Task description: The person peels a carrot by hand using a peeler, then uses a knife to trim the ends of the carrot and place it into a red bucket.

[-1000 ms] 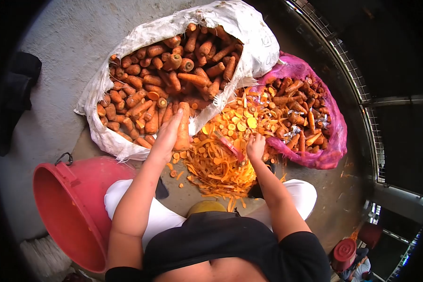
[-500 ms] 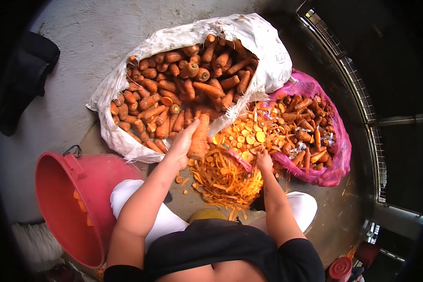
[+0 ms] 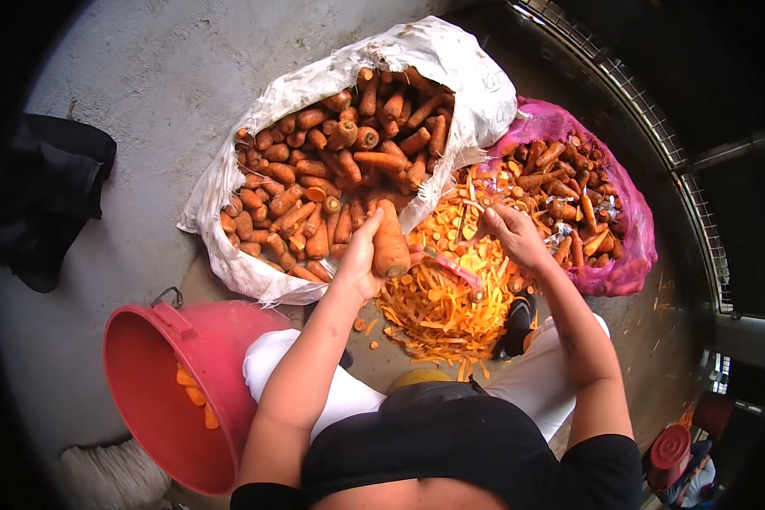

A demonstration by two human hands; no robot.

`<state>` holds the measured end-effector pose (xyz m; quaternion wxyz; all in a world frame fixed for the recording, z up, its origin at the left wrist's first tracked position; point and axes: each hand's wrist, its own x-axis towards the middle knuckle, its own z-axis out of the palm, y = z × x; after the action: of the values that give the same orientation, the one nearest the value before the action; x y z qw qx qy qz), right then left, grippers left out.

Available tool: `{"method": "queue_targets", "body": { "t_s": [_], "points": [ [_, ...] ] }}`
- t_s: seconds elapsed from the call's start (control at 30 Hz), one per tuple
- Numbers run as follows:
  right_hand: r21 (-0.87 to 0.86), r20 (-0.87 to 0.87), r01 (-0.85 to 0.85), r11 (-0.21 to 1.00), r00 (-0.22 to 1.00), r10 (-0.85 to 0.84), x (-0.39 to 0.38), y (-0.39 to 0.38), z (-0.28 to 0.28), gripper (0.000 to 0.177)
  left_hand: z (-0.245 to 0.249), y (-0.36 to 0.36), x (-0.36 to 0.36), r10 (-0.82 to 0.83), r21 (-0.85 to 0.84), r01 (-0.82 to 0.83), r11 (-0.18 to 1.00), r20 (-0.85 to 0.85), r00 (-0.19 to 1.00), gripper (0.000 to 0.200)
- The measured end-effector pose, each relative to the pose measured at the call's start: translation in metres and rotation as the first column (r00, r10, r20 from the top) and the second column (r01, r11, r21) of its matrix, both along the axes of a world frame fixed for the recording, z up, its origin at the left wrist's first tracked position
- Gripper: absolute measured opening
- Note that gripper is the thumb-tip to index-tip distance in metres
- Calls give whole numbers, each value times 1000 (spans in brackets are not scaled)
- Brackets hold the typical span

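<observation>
My left hand (image 3: 362,259) is wrapped round a thick, unpeeled-looking carrot (image 3: 390,242), held upright with its blunt end toward me. My right hand (image 3: 513,235) is raised to the right of it, fingers pinched together. A thin, narrow thing shows at those fingertips; I cannot tell what it is. Below both hands lies a heap of orange peelings and carrot slices (image 3: 438,319). A pink strip-like thing (image 3: 457,270) rests across the heap, between the hands. Just beyond my left hand opens a white sack (image 3: 478,81) full of carrots (image 3: 319,170).
A pink mesh sack (image 3: 642,246) of carrot pieces stands at the right. On the left, a red bucket (image 3: 153,382) lies tipped toward me with some orange pieces inside. Dark cloth (image 3: 55,191) is at the far left. A red container (image 3: 670,450) stands at lower right, near another person (image 3: 695,480).
My right hand has risen away from me off the heap toward the pink sack. My left hand still grips the carrot, now a little farther right. The whole view has shifted slightly.
</observation>
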<state>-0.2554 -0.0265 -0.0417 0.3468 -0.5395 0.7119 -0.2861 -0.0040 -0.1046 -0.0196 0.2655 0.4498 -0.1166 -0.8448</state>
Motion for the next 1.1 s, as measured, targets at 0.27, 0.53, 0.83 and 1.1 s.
{"method": "queue_targets", "body": {
  "t_s": [0.27,0.53,0.83,1.1],
  "points": [
    [-458,-259,-128,880,966,6,39,-14,24,38,-22,28,-14,-173,-36,172,984,-22,985,42],
    [-648,-379,-315,693,923,66,39,5,53,35,-10,61,-29,-222,59,237,970,-189,956,38],
    [-630,-442,-437,642,881,166,48,22,56,36,-23,77,-27,-233,126,233,964,-19,972,35],
    [-626,-411,-428,651,891,191,52,18,51,36,-23,76,-25,-187,128,195,972,-75,980,36]
  ]
}}
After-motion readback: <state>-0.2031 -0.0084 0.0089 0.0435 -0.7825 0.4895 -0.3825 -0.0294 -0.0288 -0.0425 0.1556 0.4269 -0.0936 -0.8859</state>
